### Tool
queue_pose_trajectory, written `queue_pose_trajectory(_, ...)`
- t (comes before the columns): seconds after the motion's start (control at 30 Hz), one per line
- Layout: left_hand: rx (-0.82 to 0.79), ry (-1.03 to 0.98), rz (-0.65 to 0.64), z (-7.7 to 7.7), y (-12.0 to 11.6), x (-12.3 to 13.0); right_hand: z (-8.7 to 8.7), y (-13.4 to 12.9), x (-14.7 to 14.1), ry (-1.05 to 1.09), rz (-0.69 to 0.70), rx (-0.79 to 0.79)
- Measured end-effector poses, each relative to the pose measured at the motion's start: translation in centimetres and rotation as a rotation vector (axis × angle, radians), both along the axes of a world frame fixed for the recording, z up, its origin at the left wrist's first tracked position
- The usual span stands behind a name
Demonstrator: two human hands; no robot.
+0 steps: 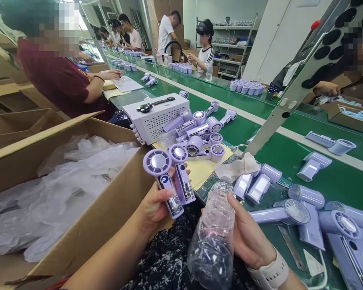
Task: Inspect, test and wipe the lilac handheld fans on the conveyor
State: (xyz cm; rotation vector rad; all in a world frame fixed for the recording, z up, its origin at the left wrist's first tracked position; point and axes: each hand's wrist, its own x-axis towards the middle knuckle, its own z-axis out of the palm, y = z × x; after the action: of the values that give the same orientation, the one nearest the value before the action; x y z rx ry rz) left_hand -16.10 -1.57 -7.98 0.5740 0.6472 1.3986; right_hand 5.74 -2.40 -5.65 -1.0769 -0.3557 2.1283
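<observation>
Two purple handheld fans [170, 197] are gripped side by side in my left hand [157, 203], round heads up; the nearer one's small display is lit with a number. A clear plastic bottle [213, 229], lying tilted over my lap, is held by my right hand [248, 231]. The bottle looks empty, and its neck points away from me. A pile of similar purple fans [196, 131] lies beyond my left hand on yellow paper [204, 173]. More fans [308, 217] lie to the right of my right hand, beside a crumpled white cloth [238, 166].
An open cardboard box [109, 205] with clear plastic bags [63, 189] stands at left. A white metal instrument box [157, 114] carries a wristwatch-like item [153, 105]. A slanted metal post [278, 108] rises at right. A flat blade [292, 247] lies nearby. Several people work along the green conveyor [260, 117].
</observation>
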Motion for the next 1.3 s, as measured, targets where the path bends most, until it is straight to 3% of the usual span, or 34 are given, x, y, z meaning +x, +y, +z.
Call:
queue_pose_trajectory(0.07,-0.005,-0.033,0.008,0.0,0.1,-0.8,1.0,1.8,1.0,-0.138,0.022,0.216)
queue_pose_trajectory(0.13,-0.005,-0.057,0.025,0.1,0.0,-1.3,2.9,4.7,2.2,-0.411,0.011,0.54)
queue_pose_trajectory(0.2,0.01,-0.071,0.023,0.4,-0.1,-1.4,5.0,8.4,3.1,-0.846,-0.089,0.882)
queue_pose_trajectory(0.27,0.038,-0.079,0.006,0.8,-0.3,-1.1,6.5,12.1,3.1,-1.311,-0.198,1.052)
queue_pose_trajectory(0.37,0.052,-0.104,-0.026,1.3,-0.7,-0.2,6.2,16.7,2.0,-1.619,-0.201,1.108)
queue_pose_trajectory(0.53,0.102,-0.149,-0.066,2.0,-1.1,0.7,2.8,19.8,2.1,-1.675,-0.004,1.056)
queue_pose_trajectory(0.7,0.157,-0.196,-0.056,2.4,-1.2,0.9,1.3,17.2,5.9,-1.776,0.201,1.159)
queue_pose_trajectory(0.87,0.089,-0.372,-0.184,2.4,-0.2,2.5,0.5,13.0,7.8,-1.784,0.285,1.329)
queue_pose_trajectory(0.93,0.082,-0.405,-0.226,2.5,0.3,3.6,1.5,10.5,7.6,-1.706,0.19,1.406)
queue_pose_trajectory(1.1,0.068,-0.405,-0.362,3.0,0.8,7.6,5.1,2.5,4.1,-1.181,-0.14,1.559)
queue_pose_trajectory(1.23,0.063,-0.412,-0.446,3.0,0.5,11.0,4.4,-0.8,2.5,-1.192,-0.48,1.647)
queue_pose_trajectory(1.3,0.068,-0.42,-0.454,2.7,0.2,12.1,3.5,-1.5,3.2,-1.178,-0.455,1.646)
